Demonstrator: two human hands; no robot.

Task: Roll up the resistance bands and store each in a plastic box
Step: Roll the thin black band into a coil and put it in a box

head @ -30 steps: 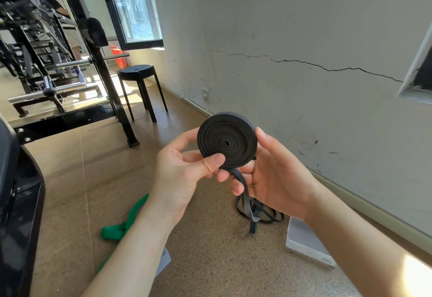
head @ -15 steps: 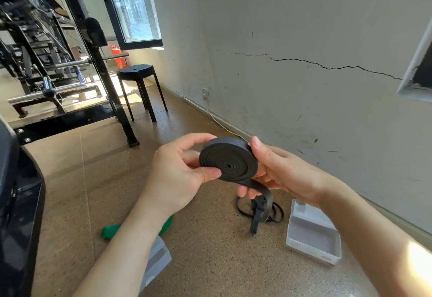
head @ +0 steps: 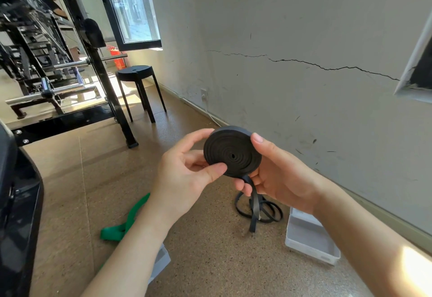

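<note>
A black resistance band [head: 232, 152] is wound into a flat coil held in front of me. My left hand [head: 187, 177] pinches its left side between thumb and fingers. My right hand [head: 278, 177] cups its right side, index fingertip on the top rim. The band's loose tail [head: 255, 205] hangs from the coil down to the floor, where it lies in loops. A green band [head: 127, 223] lies on the floor under my left forearm. An open clear plastic box [head: 311, 238] sits on the floor at the right. Another clear box [head: 161, 261] shows partly behind my left forearm.
A cracked grey wall [head: 304, 63] runs along the right. A black stool [head: 138, 74] stands by the wall further back. A black gym rack post [head: 109, 95] and barbell equipment fill the left. A dark machine edge [head: 16, 203] is at the near left.
The coil has turned in my hands and grown slightly as more tail was wound on; both hands dipped, then rose a little. The hanging tail is shorter.
</note>
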